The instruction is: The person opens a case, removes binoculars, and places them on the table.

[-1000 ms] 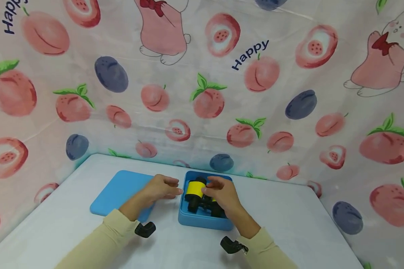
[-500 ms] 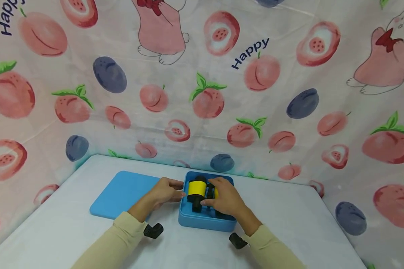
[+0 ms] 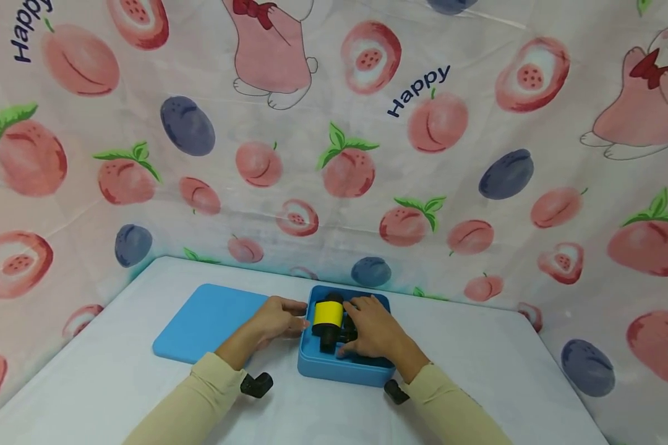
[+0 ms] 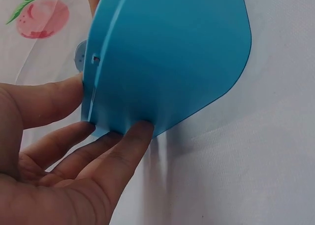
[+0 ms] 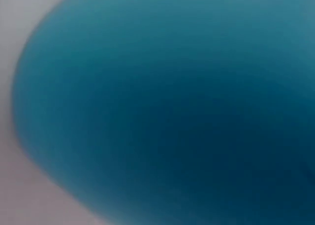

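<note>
Black-and-yellow binoculars (image 3: pixel 328 314) lie inside a blue box (image 3: pixel 339 371). My right hand (image 3: pixel 375 327) reaches over the box from the right and grips the right barrel, which it hides; the left barrel shows its yellow band. Against the box's left side, my left hand (image 3: pixel 281 320) rests its extended fingertips. The left wrist view shows those fingers (image 4: pixel 133 146) touching the blue box wall (image 4: pixel 167 57) low down, the thumb at the rim edge. In the right wrist view a blurred blue box wall (image 5: pixel 98 112) fills most of the picture, and the hand is out of sight.
A flat blue lid (image 3: pixel 211 321) lies on the white table (image 3: pixel 479 371) left of the box, partly under my left forearm. Behind the table hangs a fruit-print cloth (image 3: pixel 323 204). Both wrists carry small black cameras (image 3: pixel 257 385).
My right hand has shifted rightward from between the barrels to over the right barrel. The left hand has come in from the left to the box's side. The binoculars sit a bit straighter.
</note>
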`<state>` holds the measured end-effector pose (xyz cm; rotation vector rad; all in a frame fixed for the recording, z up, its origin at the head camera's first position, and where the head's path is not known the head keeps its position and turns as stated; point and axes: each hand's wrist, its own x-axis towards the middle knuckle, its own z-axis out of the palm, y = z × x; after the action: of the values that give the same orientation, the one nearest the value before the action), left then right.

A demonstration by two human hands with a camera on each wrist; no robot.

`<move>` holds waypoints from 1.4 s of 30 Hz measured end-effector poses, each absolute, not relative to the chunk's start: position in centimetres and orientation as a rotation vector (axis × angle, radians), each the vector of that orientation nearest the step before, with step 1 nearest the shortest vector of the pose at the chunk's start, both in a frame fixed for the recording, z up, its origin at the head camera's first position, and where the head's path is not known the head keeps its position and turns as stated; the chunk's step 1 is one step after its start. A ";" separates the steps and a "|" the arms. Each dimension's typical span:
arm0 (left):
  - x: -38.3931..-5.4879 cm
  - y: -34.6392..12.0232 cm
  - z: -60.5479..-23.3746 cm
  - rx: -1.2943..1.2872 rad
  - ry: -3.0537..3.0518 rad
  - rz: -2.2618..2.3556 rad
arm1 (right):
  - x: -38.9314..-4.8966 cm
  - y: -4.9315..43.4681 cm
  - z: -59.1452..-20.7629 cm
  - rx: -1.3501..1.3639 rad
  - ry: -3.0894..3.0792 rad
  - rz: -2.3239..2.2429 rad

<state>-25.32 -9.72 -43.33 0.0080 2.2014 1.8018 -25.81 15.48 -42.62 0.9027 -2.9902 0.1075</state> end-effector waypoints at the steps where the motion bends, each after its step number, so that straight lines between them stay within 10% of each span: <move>1: -25.3 -9.7 -43.4 0.010 2.197 1.806 | -25.8 15.5 -42.6 0.903 -2.992 0.098; 42: -25.0 -9.7 -43.4 0.009 2.139 1.849 | -26.7 15.5 -43.0 0.939 -2.967 0.040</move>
<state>-24.98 -9.72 -43.38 0.0085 2.1392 1.8487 -26.72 15.52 -43.02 0.9390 -2.9667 0.0397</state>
